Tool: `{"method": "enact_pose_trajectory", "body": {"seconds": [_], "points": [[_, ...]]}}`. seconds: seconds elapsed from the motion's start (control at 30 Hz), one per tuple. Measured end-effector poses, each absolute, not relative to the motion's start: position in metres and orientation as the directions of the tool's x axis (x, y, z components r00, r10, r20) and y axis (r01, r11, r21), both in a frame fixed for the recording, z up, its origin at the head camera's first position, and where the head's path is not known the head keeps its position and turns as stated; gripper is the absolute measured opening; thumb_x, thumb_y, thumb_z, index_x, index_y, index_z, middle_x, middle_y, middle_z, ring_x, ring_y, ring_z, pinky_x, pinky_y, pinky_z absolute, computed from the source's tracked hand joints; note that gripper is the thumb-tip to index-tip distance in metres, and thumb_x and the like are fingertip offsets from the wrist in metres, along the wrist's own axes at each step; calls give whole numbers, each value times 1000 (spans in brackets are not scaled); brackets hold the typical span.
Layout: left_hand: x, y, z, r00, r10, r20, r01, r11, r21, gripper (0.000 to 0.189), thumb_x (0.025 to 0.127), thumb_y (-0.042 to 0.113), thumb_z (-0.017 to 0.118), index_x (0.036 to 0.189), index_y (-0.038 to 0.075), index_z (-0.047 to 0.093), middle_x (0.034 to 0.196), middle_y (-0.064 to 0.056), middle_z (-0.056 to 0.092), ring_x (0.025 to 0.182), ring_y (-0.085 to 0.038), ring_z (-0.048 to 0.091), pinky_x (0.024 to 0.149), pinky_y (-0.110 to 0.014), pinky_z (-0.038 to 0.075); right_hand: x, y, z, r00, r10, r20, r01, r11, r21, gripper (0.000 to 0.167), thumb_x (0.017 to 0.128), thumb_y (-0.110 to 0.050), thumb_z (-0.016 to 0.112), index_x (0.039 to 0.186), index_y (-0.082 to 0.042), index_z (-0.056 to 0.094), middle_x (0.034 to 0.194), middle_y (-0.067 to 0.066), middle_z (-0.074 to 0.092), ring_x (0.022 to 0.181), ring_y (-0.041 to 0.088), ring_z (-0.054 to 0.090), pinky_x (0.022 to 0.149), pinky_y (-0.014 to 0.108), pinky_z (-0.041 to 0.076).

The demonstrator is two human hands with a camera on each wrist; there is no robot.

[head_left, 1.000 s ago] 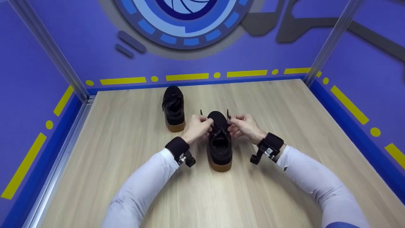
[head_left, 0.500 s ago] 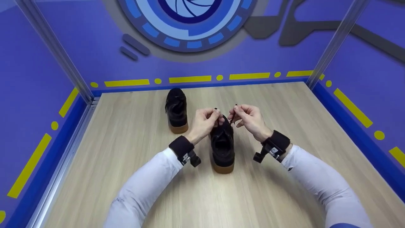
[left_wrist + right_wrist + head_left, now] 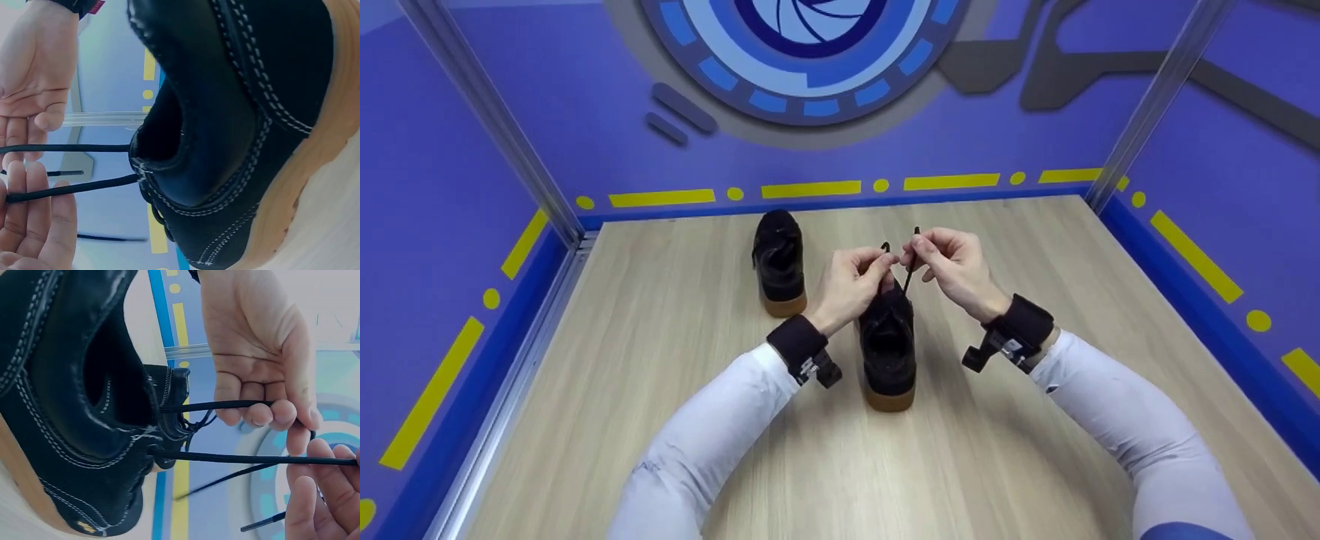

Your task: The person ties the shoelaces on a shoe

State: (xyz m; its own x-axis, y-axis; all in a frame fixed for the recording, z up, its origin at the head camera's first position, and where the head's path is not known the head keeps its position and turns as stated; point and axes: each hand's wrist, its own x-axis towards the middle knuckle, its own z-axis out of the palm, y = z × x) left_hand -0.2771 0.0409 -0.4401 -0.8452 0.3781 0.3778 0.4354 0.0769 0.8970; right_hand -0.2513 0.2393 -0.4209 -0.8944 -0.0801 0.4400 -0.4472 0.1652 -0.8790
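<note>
A black shoe with a tan sole stands upright on the table, its heel toward me. Two black lace ends rise taut from its eyelets. My left hand pinches one lace between thumb and fingers, above the shoe's front. Just right of it, my right hand pinches the other lace, whose tip sticks up past the fingers. The fingertips of both hands are close together. In the left wrist view the shoe's side shows white stitching, and both laces run out toward the hands.
A second black shoe stands farther back, left of the hands, with its laces visible in the right wrist view. The wooden table meets a blue-purple back wall and side walls with metal corner posts.
Both hands have risen from the shoe's sides and come together above its toe. The laces are drawn up with them. The shoe stays in place; the head view shifts slightly.
</note>
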Motion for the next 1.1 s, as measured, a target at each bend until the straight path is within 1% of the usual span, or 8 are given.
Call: {"method": "enact_pose_trajectory", "body": {"seconds": [0.27,0.4,0.53,0.63,0.73,0.9,1.0,1.1], "points": [[-277,42,-432,-818,401,412,485,98,869,22,105,16,65,94,4,80,70,-7,70,64,-9,63,62,-19,50,-253,232,-412,-790,-101,604,-608,248,-754,13,100,0,68,96,3,80,90,23,77,76,7,66,62,17,51],[-278,42,-431,-791,433,431,535,150,831,25,106,18,64,91,4,78,69,-7,70,63,-7,60,64,-20,47,-257,228,-409,-725,-139,675,-684,267,-679,12,95,8,70,96,2,81,98,22,77,94,16,69,75,18,56],[-277,44,-431,-759,478,441,562,141,815,31,107,19,62,85,3,75,69,-6,70,63,-5,60,64,-20,48,-257,220,-405,-691,-170,702,-715,302,-631,11,92,12,71,93,6,80,101,26,76,99,25,68,82,18,54],[-275,46,-430,-736,503,452,578,121,807,33,107,19,61,81,4,73,68,-5,69,63,-6,60,64,-21,49,-251,214,-398,-697,-175,695,-711,293,-639,8,92,12,71,93,10,79,101,29,75,99,25,68,83,18,53],[-274,47,-430,-729,496,471,600,133,789,32,105,20,63,77,7,71,66,-2,66,63,-7,58,63,-22,47,-243,209,-390,-714,-188,674,-698,265,-666,9,93,13,69,93,13,77,99,31,74,97,18,69,82,17,54],[-274,47,-433,-764,453,459,572,147,807,33,105,23,63,75,10,71,64,0,65,61,-7,58,63,-23,45,-240,209,-386,-759,-203,618,-651,247,-718,11,95,13,66,97,15,76,94,33,73,81,6,68,70,15,54],[-274,47,-433,-785,433,442,544,142,827,35,106,27,62,77,9,70,65,-3,67,61,-8,59,62,-22,46,-240,213,-386,-803,-185,566,-595,277,-754,12,97,8,66,99,14,77,87,31,74,71,2,64,64,13,50],[-276,46,-432,-798,419,433,523,123,844,33,106,25,61,81,7,72,66,-8,69,60,-13,62,59,-22,45,-240,219,-386,-848,-166,503,-529,321,-786,14,98,3,67,99,11,78,85,27,75,69,1,65,63,13,49]]}}
